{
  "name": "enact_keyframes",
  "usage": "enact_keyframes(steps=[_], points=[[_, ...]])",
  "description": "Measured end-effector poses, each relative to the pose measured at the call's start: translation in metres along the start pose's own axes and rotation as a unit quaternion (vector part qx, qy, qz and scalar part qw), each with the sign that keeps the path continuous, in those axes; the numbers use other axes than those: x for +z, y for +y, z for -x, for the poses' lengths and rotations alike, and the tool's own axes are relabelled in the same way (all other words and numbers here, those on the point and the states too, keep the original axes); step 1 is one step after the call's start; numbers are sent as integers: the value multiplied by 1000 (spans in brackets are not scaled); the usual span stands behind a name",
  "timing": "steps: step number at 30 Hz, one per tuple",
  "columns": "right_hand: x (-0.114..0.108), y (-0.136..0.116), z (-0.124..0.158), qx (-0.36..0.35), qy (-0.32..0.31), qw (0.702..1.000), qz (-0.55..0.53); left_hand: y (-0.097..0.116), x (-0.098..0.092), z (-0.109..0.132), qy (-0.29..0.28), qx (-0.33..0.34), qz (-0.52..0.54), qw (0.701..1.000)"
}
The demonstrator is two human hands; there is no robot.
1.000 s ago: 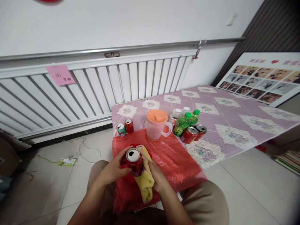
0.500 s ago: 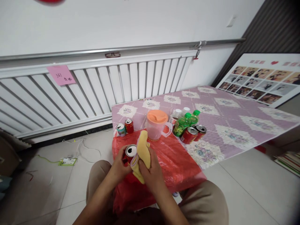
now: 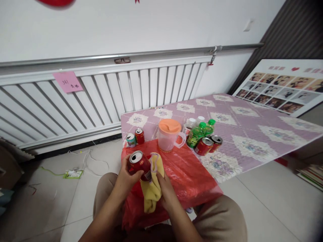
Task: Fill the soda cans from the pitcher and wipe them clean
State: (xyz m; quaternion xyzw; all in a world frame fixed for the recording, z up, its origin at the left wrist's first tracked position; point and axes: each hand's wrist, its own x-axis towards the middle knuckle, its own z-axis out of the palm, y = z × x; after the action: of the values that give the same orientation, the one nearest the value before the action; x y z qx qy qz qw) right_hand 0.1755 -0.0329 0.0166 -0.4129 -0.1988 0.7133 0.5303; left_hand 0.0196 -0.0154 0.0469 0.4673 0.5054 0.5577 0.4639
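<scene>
My left hand (image 3: 128, 176) is closed around a red drink can (image 3: 139, 164), tilted with its opened top facing up and left. A yellow cloth (image 3: 152, 188) with a purple edge is gripped in my right hand (image 3: 165, 188) and lies against the can's right side. Both hands are above a red plastic sheet (image 3: 186, 174). Beyond them stands a clear pitcher (image 3: 166, 143) with an orange lid and a handle on its right. Left of the pitcher, a teal can (image 3: 131, 140) and a small red can (image 3: 139, 136) stand side by side.
Right of the pitcher are green-capped bottles (image 3: 195, 136), white-capped bottles (image 3: 191, 123), a red can (image 3: 204, 147) and a dark-topped can (image 3: 215, 143). A purple flowered tablecloth (image 3: 242, 134) covers the table. The radiator (image 3: 101, 97) runs behind; a power strip (image 3: 73, 174) lies on the floor.
The can has come up and tilted, showing more of its side. The yellow cloth has moved lower and hangs down beside the can, with my right hand slightly lower too.
</scene>
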Motion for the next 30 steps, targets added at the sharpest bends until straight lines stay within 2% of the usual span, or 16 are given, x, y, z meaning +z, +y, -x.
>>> enact_keyframes(steps=[2,6,9,12,14,17,19,21,24,27,30], points=[[0,0,0,23,-4,999,-30,-4,-1,-1,-9,7,-27,1000],[-2,-3,-1,45,-24,998,-28,-7,-6,-2,-82,15,-62,995],[-5,-5,-1,54,-71,995,-43,-2,-10,0,-147,12,-25,989],[-8,-4,-1,70,-82,993,-56,5,-15,2,-207,-14,21,978],[-9,-3,-2,73,-75,993,-54,7,-17,2,-224,-29,27,974],[-10,-2,-4,51,-46,998,-12,2,-17,-1,-218,-35,18,975],[-9,-4,-5,16,-6,999,39,-5,-15,-2,-196,-23,3,980],[-6,-7,-5,-49,34,993,101,-12,-12,-3,-167,-10,-14,986],[1,-11,-1,-154,46,965,208,-18,-7,-3,-130,-1,-29,991],[5,-9,6,-259,39,914,310,-18,0,-2,-97,1,-51,994],[6,-4,10,-372,25,836,404,-19,5,-2,-63,15,-59,996]])
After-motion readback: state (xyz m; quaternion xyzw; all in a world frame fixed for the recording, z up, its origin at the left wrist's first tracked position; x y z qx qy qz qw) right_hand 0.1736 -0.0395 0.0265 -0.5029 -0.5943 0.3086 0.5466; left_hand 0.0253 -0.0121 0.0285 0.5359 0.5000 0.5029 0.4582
